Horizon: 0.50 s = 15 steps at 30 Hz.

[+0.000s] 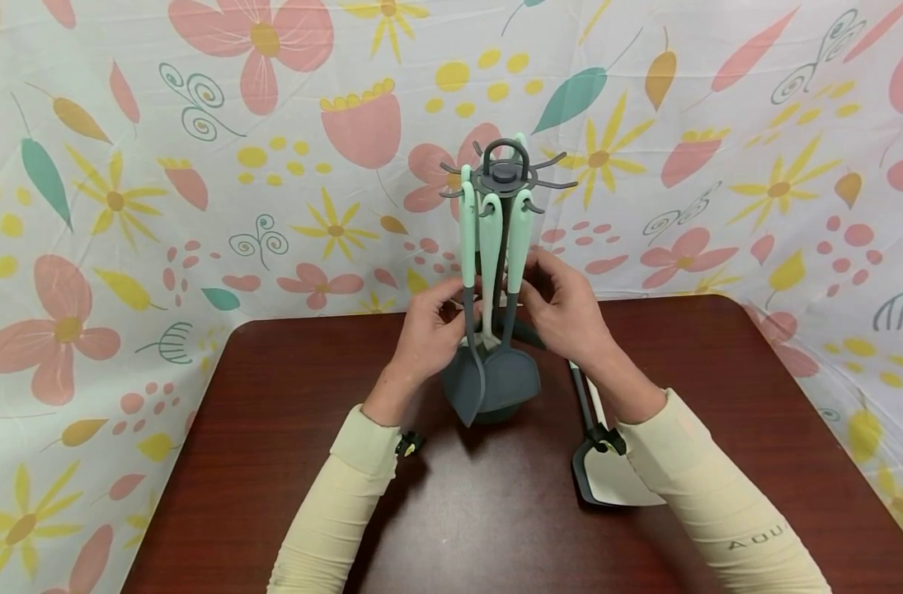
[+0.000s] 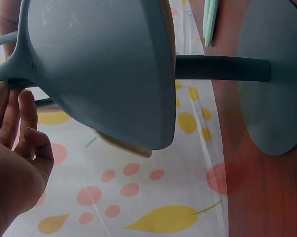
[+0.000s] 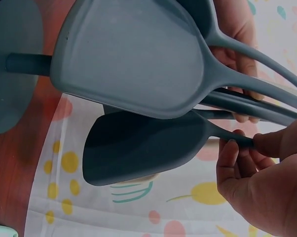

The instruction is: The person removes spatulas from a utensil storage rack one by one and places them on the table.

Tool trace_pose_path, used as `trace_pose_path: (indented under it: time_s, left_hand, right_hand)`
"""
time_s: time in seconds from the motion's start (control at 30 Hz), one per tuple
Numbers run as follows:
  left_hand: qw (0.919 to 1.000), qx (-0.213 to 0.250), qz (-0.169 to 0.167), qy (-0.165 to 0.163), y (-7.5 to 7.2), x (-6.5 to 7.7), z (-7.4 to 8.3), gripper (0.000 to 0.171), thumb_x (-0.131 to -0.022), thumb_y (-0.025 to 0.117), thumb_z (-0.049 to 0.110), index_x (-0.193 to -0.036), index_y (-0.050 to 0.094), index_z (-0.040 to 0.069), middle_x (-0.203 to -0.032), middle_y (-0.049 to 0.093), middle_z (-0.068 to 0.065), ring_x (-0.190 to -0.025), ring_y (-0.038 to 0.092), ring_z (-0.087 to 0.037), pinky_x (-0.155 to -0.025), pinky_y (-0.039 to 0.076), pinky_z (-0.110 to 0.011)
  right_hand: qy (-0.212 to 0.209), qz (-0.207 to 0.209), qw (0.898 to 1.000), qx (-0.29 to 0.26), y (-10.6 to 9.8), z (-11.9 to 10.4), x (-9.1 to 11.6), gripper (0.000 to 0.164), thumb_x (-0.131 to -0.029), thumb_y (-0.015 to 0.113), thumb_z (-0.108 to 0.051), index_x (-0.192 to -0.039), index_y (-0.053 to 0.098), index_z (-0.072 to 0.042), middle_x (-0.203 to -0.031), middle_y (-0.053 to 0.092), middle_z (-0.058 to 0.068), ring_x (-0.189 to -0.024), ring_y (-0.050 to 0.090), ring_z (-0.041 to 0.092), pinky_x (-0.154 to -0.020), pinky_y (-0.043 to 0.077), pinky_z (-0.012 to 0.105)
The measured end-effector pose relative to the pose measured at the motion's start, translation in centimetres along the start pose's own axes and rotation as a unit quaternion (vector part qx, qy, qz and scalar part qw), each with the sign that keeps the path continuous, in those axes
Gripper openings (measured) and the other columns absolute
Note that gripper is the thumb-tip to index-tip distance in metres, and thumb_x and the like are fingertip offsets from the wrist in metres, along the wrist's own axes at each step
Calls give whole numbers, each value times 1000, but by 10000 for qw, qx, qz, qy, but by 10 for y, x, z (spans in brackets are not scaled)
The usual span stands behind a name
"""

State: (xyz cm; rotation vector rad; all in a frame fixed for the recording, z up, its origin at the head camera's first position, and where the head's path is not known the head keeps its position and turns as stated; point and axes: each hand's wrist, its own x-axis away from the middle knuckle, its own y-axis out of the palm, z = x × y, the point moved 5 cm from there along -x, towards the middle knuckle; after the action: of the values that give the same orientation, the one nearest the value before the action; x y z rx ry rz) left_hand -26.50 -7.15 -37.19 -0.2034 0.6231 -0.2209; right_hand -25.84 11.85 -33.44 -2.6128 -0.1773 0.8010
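Note:
A dark grey utensil stand (image 1: 505, 175) with a round ring of hooks is upright on the table. Several utensils with mint-green handles hang from it, among them a broad grey turner (image 3: 133, 54) in front. My left hand (image 1: 430, 326) is at the left side of the stand, its fingers round the pole (image 2: 222, 67), partly hidden behind the hanging utensils. On the other side my right hand (image 1: 566, 309) pinches the neck of a dark grey spatula (image 3: 143, 143), whose head hangs beside the turner in the right wrist view.
A grey and white pair of spatulas (image 1: 618, 478) lies on the dark red-brown table (image 1: 451, 528), beneath my right forearm. The stand's round base (image 2: 272, 113) rests on the tabletop. A flower-patterned cloth (image 1: 332, 165) hangs just behind the table's back edge.

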Motion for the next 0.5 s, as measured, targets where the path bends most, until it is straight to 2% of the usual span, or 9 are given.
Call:
trace_pose_path:
  time_s: [0.27,0.5]
  left_hand:
    - [10000,12,-5,51,0,0,0,21,-103,71,9,-123,76,6,-92,73,-7,-64,58,-18,-62,50,-31]
    - [10000,-43,-6,63,0,0,0,21,-103,71,9,-123,76,6,-92,72,-7,-65,58,-18,-62,49,-31]
  right_hand:
    - [242,-6,9996,158,-2,1,-1,20,-109,59,-5,-125,70,-8,-109,73,6,-86,67,15,-73,53,23]
    - [197,-8,9997,157,-3,2,-2,20,-109,59,-7,-125,70,-8,-107,73,7,-80,65,14,-70,52,23]
